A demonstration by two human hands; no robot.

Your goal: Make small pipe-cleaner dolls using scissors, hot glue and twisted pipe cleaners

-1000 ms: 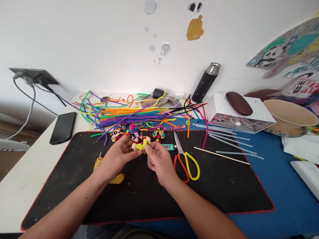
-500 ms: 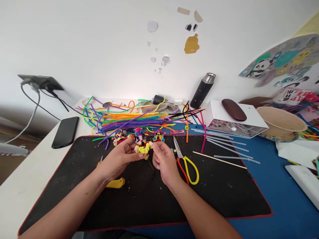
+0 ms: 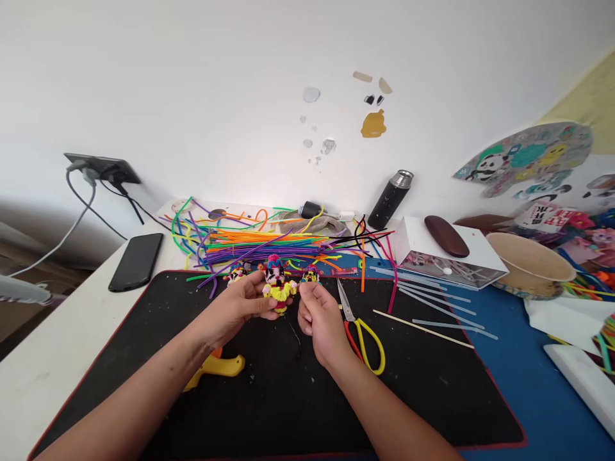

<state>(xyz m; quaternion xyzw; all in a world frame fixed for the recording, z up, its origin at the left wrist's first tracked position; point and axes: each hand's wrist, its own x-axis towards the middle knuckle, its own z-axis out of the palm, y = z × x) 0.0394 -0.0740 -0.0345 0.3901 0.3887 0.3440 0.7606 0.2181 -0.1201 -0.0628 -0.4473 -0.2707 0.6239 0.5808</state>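
Observation:
My left hand (image 3: 240, 307) is closed around a small pipe-cleaner figure (image 3: 277, 283) with a pink top, a black-and-white face and a yellow base, held just above the black mat (image 3: 423, 384). My right hand (image 3: 321, 317) is right beside the figure, fingers curled in a pinch near its right side; what they hold, if anything, is too small to see. Two more small figures (image 3: 237, 274) (image 3: 310, 275) stand on the mat's far edge behind my hands.
A heap of coloured pipe cleaners (image 3: 259, 240) lies behind the mat. Scissors (image 3: 362, 330) with red and yellow handles, a yellow glue gun (image 3: 218, 366), glue sticks (image 3: 432, 298), a phone (image 3: 135, 261), a black flask (image 3: 393, 200), a white box (image 3: 446, 253) and a paper bowl (image 3: 528, 259) surround the work area.
The camera has tilted up, so the desk sits lower in view. My hands stay together on the figure, the right hand shifted slightly to its right side.

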